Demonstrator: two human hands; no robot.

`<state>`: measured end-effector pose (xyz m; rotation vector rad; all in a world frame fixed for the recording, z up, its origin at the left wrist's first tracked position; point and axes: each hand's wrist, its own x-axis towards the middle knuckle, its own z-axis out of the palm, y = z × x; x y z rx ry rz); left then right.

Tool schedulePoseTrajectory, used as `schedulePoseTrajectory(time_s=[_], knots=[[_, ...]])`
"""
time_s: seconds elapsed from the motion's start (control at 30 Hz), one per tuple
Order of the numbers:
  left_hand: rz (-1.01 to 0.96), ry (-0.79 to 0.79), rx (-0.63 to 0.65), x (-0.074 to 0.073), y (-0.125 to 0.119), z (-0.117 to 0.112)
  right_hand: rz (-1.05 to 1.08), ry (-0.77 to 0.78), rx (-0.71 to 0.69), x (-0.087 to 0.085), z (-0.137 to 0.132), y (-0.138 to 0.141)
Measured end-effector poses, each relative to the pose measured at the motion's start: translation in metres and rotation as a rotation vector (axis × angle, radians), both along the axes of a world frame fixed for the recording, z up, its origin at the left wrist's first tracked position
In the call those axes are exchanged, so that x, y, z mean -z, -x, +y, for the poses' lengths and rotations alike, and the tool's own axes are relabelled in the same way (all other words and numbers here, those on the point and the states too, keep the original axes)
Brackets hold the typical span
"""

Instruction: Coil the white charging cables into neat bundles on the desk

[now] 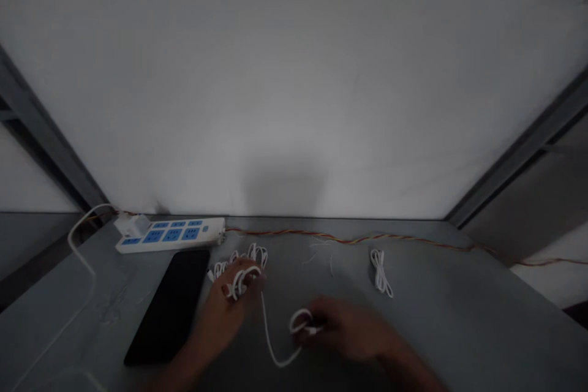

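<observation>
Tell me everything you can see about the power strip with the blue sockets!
The power strip is a long, white, plastic-looking bar lying flat at the back of the grey table. Its top has blue panels with several sockets. A white plug-in adapter sits in the left end, and a twisted red and yellow wire runs from the right end. A black phone lies just in front; I cannot tell if they touch.

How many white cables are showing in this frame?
3: one white cable looped between the left hand and right hand; a bundled cable at right; a cable running from the plug adapter at far left. The hands may hide more.
</observation>
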<state>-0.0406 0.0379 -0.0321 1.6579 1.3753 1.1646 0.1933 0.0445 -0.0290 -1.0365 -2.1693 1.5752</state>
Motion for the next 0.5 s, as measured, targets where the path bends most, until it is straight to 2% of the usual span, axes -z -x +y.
schedulePoseTrajectory(time_s=[0.1, 0.23, 0.3, 0.4, 0.5], knots=[[0.038, -0.017, -0.012, 0.000, -0.001, -0.004, 0.202, 0.171, 0.140, 0.003, 0.004, 0.001], [0.104, 0.047, -0.043, 0.001, -0.004, -0.009, 0.674, 0.478, 0.408, 0.010, 0.007, 0.007], [0.106, 0.078, -0.055, 0.001, -0.006, -0.012, 0.853, 0.570, 0.553, 0.013, 0.010, 0.013], [0.051, 0.179, -0.052, 0.003, -0.014, -0.017, 0.897, 0.547, 0.710, 0.021, 0.012, 0.025], [-0.031, 0.281, -0.074, 0.008, -0.025, -0.022, 0.723, 0.360, 0.758, 0.029, 0.008, 0.038]])
